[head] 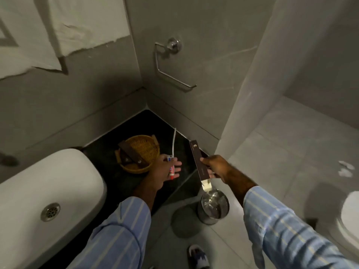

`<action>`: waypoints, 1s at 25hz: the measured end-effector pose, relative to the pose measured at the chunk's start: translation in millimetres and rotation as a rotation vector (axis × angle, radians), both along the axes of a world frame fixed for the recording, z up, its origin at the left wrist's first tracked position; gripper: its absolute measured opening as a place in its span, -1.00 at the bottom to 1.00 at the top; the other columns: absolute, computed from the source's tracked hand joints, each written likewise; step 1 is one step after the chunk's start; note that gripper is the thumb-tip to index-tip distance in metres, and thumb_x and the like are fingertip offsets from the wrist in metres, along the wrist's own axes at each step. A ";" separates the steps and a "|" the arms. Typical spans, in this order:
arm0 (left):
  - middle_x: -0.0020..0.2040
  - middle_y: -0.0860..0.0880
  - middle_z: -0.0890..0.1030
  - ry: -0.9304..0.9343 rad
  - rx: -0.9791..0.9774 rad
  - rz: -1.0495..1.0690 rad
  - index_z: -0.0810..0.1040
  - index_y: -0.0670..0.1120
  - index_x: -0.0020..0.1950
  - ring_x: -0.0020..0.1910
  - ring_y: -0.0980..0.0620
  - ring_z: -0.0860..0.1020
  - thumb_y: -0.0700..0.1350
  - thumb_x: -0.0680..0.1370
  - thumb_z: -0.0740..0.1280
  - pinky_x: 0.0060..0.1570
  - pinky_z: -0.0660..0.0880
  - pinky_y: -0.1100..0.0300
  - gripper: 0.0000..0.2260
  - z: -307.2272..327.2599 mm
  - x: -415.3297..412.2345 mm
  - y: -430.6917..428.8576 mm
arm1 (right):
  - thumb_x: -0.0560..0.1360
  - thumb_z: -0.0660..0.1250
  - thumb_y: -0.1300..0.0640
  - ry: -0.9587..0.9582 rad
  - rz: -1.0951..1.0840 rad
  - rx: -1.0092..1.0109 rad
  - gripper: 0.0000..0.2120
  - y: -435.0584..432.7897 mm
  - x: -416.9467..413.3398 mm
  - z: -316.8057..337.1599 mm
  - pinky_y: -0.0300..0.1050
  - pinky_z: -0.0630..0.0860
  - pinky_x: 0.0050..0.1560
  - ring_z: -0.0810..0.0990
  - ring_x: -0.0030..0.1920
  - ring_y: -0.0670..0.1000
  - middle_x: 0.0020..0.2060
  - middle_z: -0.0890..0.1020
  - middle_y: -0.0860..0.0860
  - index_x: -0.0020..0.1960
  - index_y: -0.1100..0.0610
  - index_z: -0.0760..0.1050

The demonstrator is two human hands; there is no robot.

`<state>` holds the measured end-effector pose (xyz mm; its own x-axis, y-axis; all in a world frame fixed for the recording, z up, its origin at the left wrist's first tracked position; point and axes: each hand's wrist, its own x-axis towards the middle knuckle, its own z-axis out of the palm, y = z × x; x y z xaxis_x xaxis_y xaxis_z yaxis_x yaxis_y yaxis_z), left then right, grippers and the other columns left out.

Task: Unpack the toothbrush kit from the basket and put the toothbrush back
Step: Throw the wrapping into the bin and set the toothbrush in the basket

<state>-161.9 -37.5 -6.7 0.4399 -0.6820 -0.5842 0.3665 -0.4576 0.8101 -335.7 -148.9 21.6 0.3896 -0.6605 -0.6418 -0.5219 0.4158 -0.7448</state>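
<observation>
A round yellow wicker basket [144, 147] sits on the dark counter [108, 152] in the corner, with a dark brown slim box [130, 152] lying in it. My left hand [163, 171] is just right of the basket and holds a white toothbrush [174, 141] standing upright and a small red and white toothpaste tube [171, 172]. My right hand [215, 167] grips a long dark brown kit box [198, 162], its pale open flap end [206, 184] pointing down over the counter's edge.
A white sink [44, 193] with a metal drain lies at the left. A steel bin [213, 205] stands on the grey tiled floor below the box. A metal paper holder [171, 63] hangs on the wall; a toilet [349, 216] shows at right. A towel hangs upper left.
</observation>
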 end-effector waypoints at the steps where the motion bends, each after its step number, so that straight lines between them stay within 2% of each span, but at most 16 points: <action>1: 0.08 -0.14 0.70 0.008 0.032 -0.033 0.46 -0.15 0.29 0.06 -0.12 0.68 -0.15 0.62 0.31 0.02 0.64 -0.07 -0.74 -9.8 -6.9 -1.7 | 0.60 0.28 0.08 0.020 -0.004 0.020 -0.74 -2.0 -10.7 -14.2 -0.24 0.57 -0.37 0.63 -0.28 -0.01 -0.20 0.63 0.09 0.14 0.26 0.54; 4: 0.09 -0.13 0.70 0.013 0.112 -0.118 0.47 -0.13 0.31 0.05 -0.09 0.68 -0.14 0.62 0.31 0.05 0.64 -0.06 -0.73 -36.5 -26.4 -10.4 | 0.57 0.32 0.05 0.081 -0.015 0.077 -0.77 -11.8 -42.3 -59.9 -0.21 0.56 -0.33 0.65 -0.24 0.03 -0.18 0.63 0.12 0.03 0.22 0.57; 6: 0.11 -0.16 0.69 0.040 0.142 -0.136 0.47 -0.15 0.30 0.02 -0.07 0.68 -0.15 0.62 0.30 0.01 0.63 -0.05 -0.74 -53.2 -38.0 -16.3 | 0.57 0.33 0.01 0.158 -0.017 0.102 -0.72 -19.2 -63.0 -93.4 -0.17 0.56 -0.28 0.65 -0.10 0.09 -0.05 0.64 0.14 0.11 0.22 0.56; 9: 0.07 -0.16 0.69 0.082 0.187 -0.135 0.46 -0.17 0.30 -0.03 -0.08 0.68 -0.17 0.62 0.30 -0.09 0.65 -0.02 -0.75 -76.8 -48.8 -24.3 | 0.57 0.31 0.00 0.310 -0.027 0.158 -0.71 -35.1 -84.3 -141.1 -0.15 0.56 -0.27 0.63 -0.14 0.06 -0.08 0.64 0.12 0.10 0.23 0.57; 12: 0.06 -0.17 0.69 0.093 0.195 -0.108 0.46 -0.18 0.29 0.00 -0.11 0.69 -0.17 0.62 0.31 -0.09 0.66 -0.01 -0.74 -93.6 -52.4 -30.4 | 0.56 0.31 -0.02 0.431 -0.034 0.176 -0.68 -53.0 -96.9 -180.0 0.00 0.63 -0.01 0.68 -0.04 0.16 -0.05 0.68 0.19 0.05 0.26 0.57; 15: 0.06 -0.16 0.70 0.093 0.207 -0.075 0.47 -0.18 0.26 -0.01 -0.11 0.70 -0.17 0.62 0.31 -0.05 0.66 -0.05 -0.77 -103.7 -52.0 -36.8 | 0.54 0.33 0.07 0.500 0.011 0.225 -0.74 -64.5 -104.7 -201.5 -0.06 0.59 -0.20 0.64 -0.11 0.16 -0.08 0.65 0.21 0.04 0.28 0.55; 17: 0.06 -0.16 0.70 0.090 0.210 -0.050 0.48 -0.16 0.23 0.00 -0.13 0.69 -0.17 0.61 0.31 -0.03 0.65 -0.07 -0.80 -109.4 -51.3 -40.0 | 0.51 0.36 0.20 0.521 0.040 0.258 -0.84 -71.5 -106.9 -209.4 -0.07 0.59 -0.22 0.63 -0.11 0.17 -0.13 0.64 0.21 0.00 0.30 0.54; 19: 0.05 -0.16 0.70 0.081 0.211 -0.032 0.49 -0.14 0.20 0.02 -0.13 0.69 -0.18 0.61 0.31 -0.09 0.65 -0.04 -0.83 -112.7 -51.9 -42.9 | 0.49 0.36 0.24 0.495 0.035 0.280 -0.91 -79.5 -111.3 -210.2 -0.09 0.58 -0.23 0.62 -0.20 0.14 -0.23 0.62 0.18 -0.09 0.28 0.54; 21: 0.01 -0.13 0.71 0.067 0.216 -0.022 0.51 -0.10 0.15 -0.02 -0.10 0.70 -0.18 0.60 0.32 -0.22 0.67 0.04 -0.87 -112.8 -53.8 -44.1 | 0.51 0.35 0.19 0.448 0.042 0.288 -0.89 -85.9 -115.7 -206.8 -0.10 0.58 -0.27 0.61 -0.24 0.11 -0.23 0.61 0.16 -0.09 0.26 0.55; 23: -0.02 -0.11 0.71 0.040 0.230 -0.026 0.52 -0.08 0.10 -0.08 -0.05 0.70 -0.18 0.60 0.33 -0.30 0.67 0.08 -0.91 -109.7 -57.0 -44.0 | 0.54 0.34 0.12 0.468 0.149 0.210 -0.87 -89.3 -112.6 -195.8 -0.18 0.50 -0.31 0.57 -0.24 0.05 -0.23 0.57 0.10 -0.08 0.19 0.51; 25: -0.05 -0.11 0.70 -0.017 0.258 -0.048 0.53 -0.11 0.11 -0.12 -0.04 0.69 -0.18 0.59 0.35 -0.30 0.67 0.08 -0.89 -102.1 -59.3 -44.8 | 0.56 0.32 -0.01 0.532 0.373 -0.029 -0.79 -96.4 -99.7 -182.8 -0.19 0.44 -0.20 0.54 -0.17 0.01 -0.16 0.54 0.05 -0.07 0.15 0.50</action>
<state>-221.2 -82.4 -108.8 0.4216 -0.5316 -0.7346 0.3267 -0.6666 0.6700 -435.4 -245.3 -161.2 0.2298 -0.5625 -0.7943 -0.9282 0.1188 -0.3526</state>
